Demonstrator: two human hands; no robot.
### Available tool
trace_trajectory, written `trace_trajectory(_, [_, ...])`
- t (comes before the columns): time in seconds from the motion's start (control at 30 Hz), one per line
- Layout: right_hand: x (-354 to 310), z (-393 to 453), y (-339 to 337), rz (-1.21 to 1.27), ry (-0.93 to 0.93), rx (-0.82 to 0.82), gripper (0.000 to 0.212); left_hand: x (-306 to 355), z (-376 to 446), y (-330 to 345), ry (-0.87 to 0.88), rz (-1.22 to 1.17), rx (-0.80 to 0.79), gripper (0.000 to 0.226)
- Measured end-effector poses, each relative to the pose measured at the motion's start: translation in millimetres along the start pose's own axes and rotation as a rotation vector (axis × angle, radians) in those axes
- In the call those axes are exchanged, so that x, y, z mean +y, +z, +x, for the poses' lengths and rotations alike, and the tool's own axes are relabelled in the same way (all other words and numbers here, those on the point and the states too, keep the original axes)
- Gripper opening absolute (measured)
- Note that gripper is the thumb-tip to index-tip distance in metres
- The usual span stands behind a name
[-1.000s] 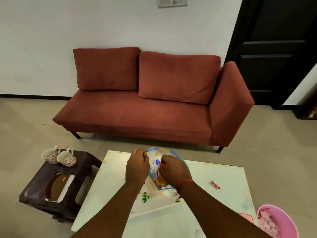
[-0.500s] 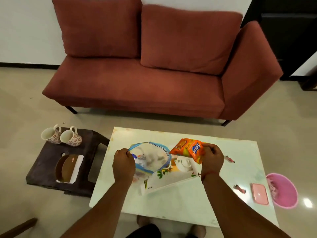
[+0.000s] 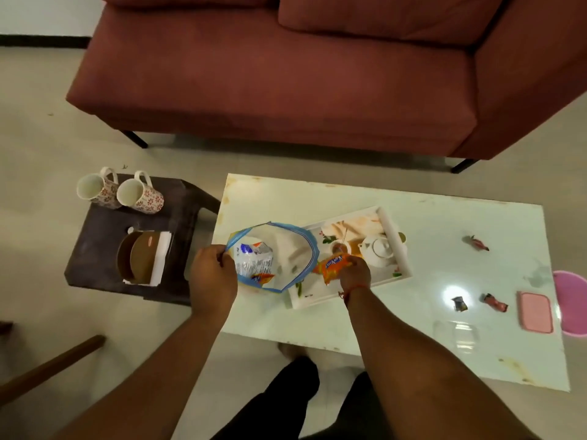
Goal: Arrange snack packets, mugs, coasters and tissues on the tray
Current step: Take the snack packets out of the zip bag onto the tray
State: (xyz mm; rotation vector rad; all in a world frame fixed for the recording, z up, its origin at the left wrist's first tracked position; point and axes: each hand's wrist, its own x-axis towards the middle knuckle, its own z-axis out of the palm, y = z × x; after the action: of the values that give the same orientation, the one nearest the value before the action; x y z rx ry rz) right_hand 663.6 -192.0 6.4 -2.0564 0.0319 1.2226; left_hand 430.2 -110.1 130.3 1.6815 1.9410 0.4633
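A white tray [image 3: 391, 236] with a printed teapot picture lies on the white table [image 3: 428, 217]. My left hand [image 3: 213, 277] grips the rim of a clear blue-edged plastic bag [image 3: 292, 249] that holds snack packets [image 3: 254, 258]. My right hand [image 3: 354, 271] holds an orange snack packet [image 3: 332, 266] low over the tray's near left part. Two floral mugs [image 3: 122, 192] lie on a dark stool [image 3: 95, 255] at left, beside brown coasters [image 3: 139, 260] on white tissues [image 3: 162, 252].
A red sofa [image 3: 286, 74] stands behind the table. Small wrapped candies [image 3: 479, 244] lie at the table's right, with a pink lid [image 3: 536, 311] and a clear container [image 3: 457, 335]. A pink bowl [image 3: 571, 300] sits past the right edge. My legs are below the table.
The camera tilted down. My right hand pulled the orange packet out of the bag, then lowered it toward the tray. The left hand kept hold of the bag.
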Motion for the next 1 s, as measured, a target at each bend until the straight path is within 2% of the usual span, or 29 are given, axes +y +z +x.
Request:
trace_trajectory(0.1, [3.6,-8.8,-8.7,0.007,0.013,-0.123,0.019,-0.4,-6.1,1.2,0.009,-0.017,-0.03,0.02])
trace_trajectory(0.13, [4.9,-12.2,-14.7,0.018,0.044,-0.113,0.023,1.9,-8.3,1.8,0.015,-0.015,-0.037,0.02])
trace_trajectory(0.2, [8.1,-18.1,-29.1,0.027,0.116,-0.04,0.045,8.7,-12.3,3.5,0.026,-0.007,-0.051,0.019])
trace_trajectory(0.23, [7.0,-22.6,-37.9,0.013,0.099,0.01,0.049,14.7,-14.1,4.3,0.035,-0.007,-0.059,0.02])
trace_trajectory(0.3, [-0.9,-33.4,-52.4,-0.042,-0.047,0.125,0.044,28.2,-16.6,7.4,0.053,-0.001,-0.078,0.021])
trace_trajectory(0.4, [-27.2,-64.3,-71.2,-0.121,-0.472,0.253,0.026,54.9,-24.2,13.2,0.116,0.013,-0.102,0.02])
trace_trajectory(0.47, [-47.3,-84.2,-75.0,-0.238,-0.731,0.164,0.025,73.9,-31.9,18.2,0.158,0.004,-0.138,0.02])
trace_trajectory(0.5, [-56.9,-92.1,-76.0,-0.325,-0.793,0.07,0.024,84.4,-37.1,20.9,0.179,-0.005,-0.157,0.02])
trace_trajectory(0.6, [-81.2,-103.7,-78.7,-0.705,-0.81,-0.188,0.026,119.8,-54.6,30.2,0.225,-0.047,-0.175,0.02])
trace_trajectory(0.73, [-104.8,-101.7,-90.2,-1.058,-0.74,-0.315,0.045,171.7,-78.5,37.5,0.303,-0.095,-0.132,0.021])
trace_trajectory(0.8, [-117.6,-100.2,-100.6,-1.214,-0.773,-0.309,0.051,195.5,-90.1,37.5,0.381,-0.12,-0.12,0.02])
trace_trajectory(1.0, [-144.8,-84.7,-147.0,-1.47,-0.858,-0.165,0.048,250.7,-122.8,40.8,0.511,-0.209,-0.055,0.016])
